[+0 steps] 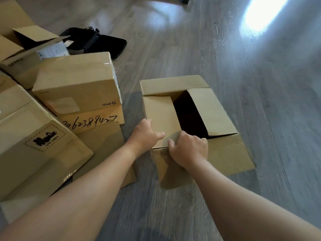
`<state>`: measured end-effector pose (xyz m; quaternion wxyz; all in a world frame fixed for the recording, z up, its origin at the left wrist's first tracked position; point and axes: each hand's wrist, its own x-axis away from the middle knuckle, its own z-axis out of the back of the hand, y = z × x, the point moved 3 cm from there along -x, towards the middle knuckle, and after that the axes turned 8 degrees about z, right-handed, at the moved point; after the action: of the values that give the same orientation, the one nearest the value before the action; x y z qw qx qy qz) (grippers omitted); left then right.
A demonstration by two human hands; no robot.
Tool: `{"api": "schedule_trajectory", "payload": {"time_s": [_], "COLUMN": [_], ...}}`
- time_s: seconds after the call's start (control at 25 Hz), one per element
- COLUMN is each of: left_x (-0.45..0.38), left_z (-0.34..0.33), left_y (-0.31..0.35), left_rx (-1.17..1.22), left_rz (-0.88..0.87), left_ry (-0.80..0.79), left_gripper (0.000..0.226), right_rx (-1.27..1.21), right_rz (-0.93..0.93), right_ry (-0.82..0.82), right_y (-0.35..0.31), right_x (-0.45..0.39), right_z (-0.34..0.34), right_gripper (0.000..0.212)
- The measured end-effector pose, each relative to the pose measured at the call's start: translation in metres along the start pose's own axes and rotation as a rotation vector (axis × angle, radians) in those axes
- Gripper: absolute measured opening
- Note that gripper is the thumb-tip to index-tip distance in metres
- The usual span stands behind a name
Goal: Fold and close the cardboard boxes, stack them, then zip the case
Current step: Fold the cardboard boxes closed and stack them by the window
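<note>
Two bare forearms reached from the near edge toward an open cardboard box (196,122) that stood on the grey wood-grain floor (260,84), right of centre. The right hand (188,150) lay on the box's near flap (229,152), its fingers (175,145) curled over that flap's edge in a grip. The left hand (147,133) rested at the near end of the left flap (159,119), which was folded inward over the opening; its fingers were loosely bent, the thumb lay flat across the cardboard, and whether they clasped the flap's edge could not be told. The right flap (212,112) stood partly raised beside the dark interior, and the far flap (173,85) lay tilted outward. To the near left sat a closed box bearing a UN 3481 label (45,138). Behind it lay a box with handwritten digits (93,121) on its side, and on top of that one rested a closed box printed PICO (78,80). Farther left, an open box with raised flaps (33,40) stood against the others. Beyond the stack, a black case (97,42) lay open on the floor, well apart from the open cardboard box. A bright patch of light (264,13) fell on the floor at the far right.
</note>
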<state>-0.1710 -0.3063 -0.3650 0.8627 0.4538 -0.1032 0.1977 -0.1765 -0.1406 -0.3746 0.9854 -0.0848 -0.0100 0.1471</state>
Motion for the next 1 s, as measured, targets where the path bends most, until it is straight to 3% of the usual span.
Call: {"api": "schedule_trajectory", "payload": {"time_s": [0.12,0.28,0.32,0.48,0.64,0.76,0.88,1.0], "left_x": [-0.002,-0.005,-0.005,-0.008,-0.009,-0.001,0.003,-0.002], "left_z": [-0.001,0.002,0.003,0.011,0.032,0.052,0.063,0.063], "left_y": [-0.008,-0.02,-0.023,-0.025,-0.021,-0.021,-0.025,-0.035], "left_rx": [-0.258,-0.303,-0.324,-0.352,-0.358,-0.404,-0.616,-0.461], "left_rz": [0.002,-0.013,-0.034,-0.093,-0.274,-0.345,-0.201,0.087], "left_ry": [0.039,-0.016,-0.032,-0.045,0.158,0.307,0.486,0.455], "left_gripper": [0.08,0.097,0.101,0.107,0.068,0.024,0.054,0.06], "right_rx": [-0.129,-0.328,-0.362,-0.52,-0.604,-0.545,-0.475,-0.377], "right_rz": [0.034,0.103,0.122,0.199,0.285,0.366,0.454,0.422], "right_ry": [0.035,0.104,0.128,0.199,0.097,-0.002,-0.127,-0.202], "right_y": [-0.019,-0.024,-0.025,-0.024,-0.037,-0.054,-0.066,-0.069], "right_x": [0.0,0.001,0.002,0.003,-0.001,-0.008,-0.015,-0.02], "right_z": [-0.001,0.003,0.005,0.009,0.011,0.011,0.008,-0.004], "right_gripper": [0.033,0.014,0.017,0.062,0.089,0.089,0.085,0.073]}}
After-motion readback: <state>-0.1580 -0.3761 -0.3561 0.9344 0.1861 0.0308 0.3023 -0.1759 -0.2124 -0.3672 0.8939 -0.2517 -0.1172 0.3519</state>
